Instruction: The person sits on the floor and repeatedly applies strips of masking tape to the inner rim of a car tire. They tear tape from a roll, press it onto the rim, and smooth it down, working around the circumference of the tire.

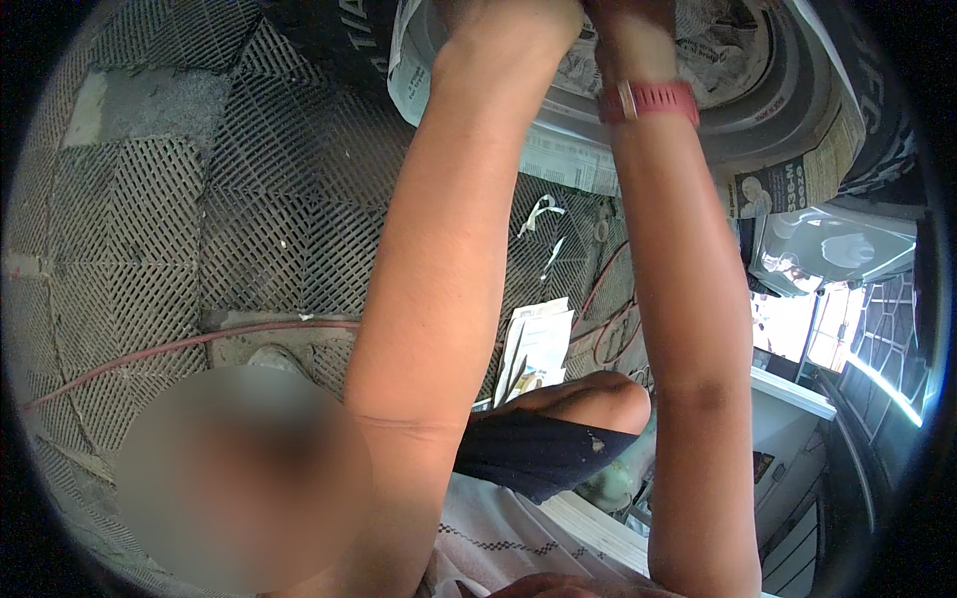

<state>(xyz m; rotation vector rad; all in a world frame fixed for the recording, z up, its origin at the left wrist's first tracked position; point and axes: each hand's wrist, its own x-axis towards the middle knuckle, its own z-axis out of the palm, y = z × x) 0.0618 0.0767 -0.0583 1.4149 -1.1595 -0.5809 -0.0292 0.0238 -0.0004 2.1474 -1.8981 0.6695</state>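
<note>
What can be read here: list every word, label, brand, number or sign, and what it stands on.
Dark tire: large letters, not copied out.
Grey wheel: tiny light markings, too small.
Newspaper around the wheel: larger bold characters at right, not copied out; the rest mostly too small.
White papers on the floor mat: print too blurred.

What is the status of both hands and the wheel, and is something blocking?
Left hand, right hand at grey wheel rim, mostly out of frame, grip unclear. Newspaper around rim. Reddish hose on floor, not blocking hands.
</note>
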